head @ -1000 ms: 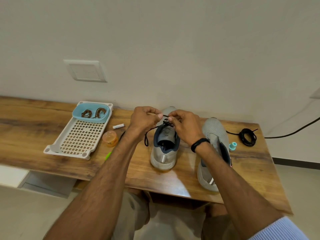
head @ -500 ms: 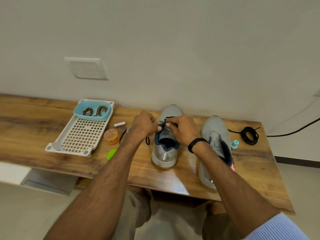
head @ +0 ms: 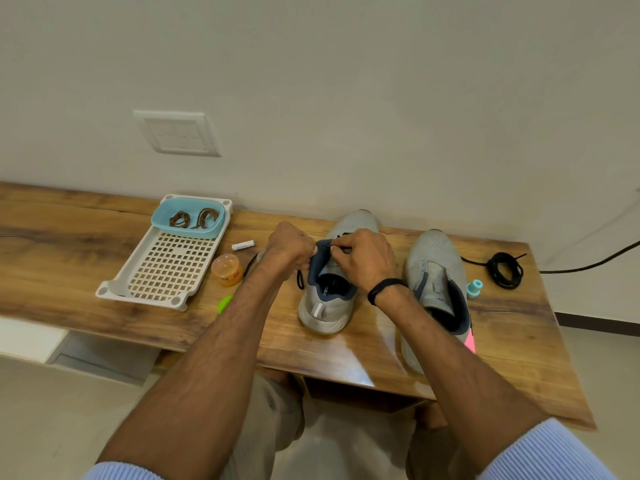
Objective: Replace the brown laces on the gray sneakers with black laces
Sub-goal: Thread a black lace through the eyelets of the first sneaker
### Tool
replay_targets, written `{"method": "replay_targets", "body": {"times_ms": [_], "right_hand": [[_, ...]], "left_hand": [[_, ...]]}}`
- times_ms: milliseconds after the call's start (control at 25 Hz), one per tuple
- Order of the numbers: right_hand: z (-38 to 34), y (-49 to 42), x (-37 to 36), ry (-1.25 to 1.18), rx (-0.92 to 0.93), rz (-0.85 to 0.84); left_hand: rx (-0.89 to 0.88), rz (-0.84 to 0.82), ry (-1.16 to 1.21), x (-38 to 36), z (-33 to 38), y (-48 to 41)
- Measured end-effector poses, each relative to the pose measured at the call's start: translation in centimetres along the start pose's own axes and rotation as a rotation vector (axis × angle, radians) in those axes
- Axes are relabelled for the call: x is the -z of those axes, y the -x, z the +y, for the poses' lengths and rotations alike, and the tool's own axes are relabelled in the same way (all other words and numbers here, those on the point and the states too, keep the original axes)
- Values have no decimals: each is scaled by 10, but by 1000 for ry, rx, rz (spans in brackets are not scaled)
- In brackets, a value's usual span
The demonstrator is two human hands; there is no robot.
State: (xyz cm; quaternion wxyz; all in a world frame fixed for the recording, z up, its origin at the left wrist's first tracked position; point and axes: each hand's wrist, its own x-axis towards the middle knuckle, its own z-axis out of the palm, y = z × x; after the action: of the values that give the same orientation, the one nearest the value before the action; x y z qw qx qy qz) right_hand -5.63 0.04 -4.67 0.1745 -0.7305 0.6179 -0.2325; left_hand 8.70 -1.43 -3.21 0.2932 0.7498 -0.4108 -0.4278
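Two gray sneakers stand on the wooden table [head: 346, 351], heels toward me. Over the tongue of the left sneaker [head: 327, 303], my left hand [head: 289, 251] and my right hand [head: 363, 258] pinch the black lace [head: 300, 280]; one end hangs down the shoe's left side. The right sneaker [head: 436, 282] stands without a lace. A coiled black lace [head: 504, 270] lies at the table's far right. Brown laces [head: 192, 218] rest in a blue bowl [head: 162, 221].
A white perforated tray [head: 166, 271] holds the blue bowl at the left. An orange jar [head: 227, 270], a small white tube [head: 243, 244], a green cap [head: 225, 304] and a teal cap [head: 473, 288] lie around the shoes. A black cable [head: 588, 263] runs off right.
Both hands have come down from above the left sneaker to its tongue, drawing the black lace down tight against the shoe. The view has tilted slightly.
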Motion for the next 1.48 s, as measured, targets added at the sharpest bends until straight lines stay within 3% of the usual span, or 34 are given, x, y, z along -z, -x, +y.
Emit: {"method": "replay_targets", "body": {"times_ms": [400,800,1240,1480], "right_hand": [[-2,0,-9,73,10,28],[-2,1,-14,151,127,9],[-1,-1,-8,190,179,-12],[-1,-7,-11,82,38,-46]], "left_hand": [[-3,-10,-39,-2,1,0],[-156,63,-340,-3,7,13],[-289,34,-445,-6,7,17],[-290,28,-442,-7,5,15]]}}
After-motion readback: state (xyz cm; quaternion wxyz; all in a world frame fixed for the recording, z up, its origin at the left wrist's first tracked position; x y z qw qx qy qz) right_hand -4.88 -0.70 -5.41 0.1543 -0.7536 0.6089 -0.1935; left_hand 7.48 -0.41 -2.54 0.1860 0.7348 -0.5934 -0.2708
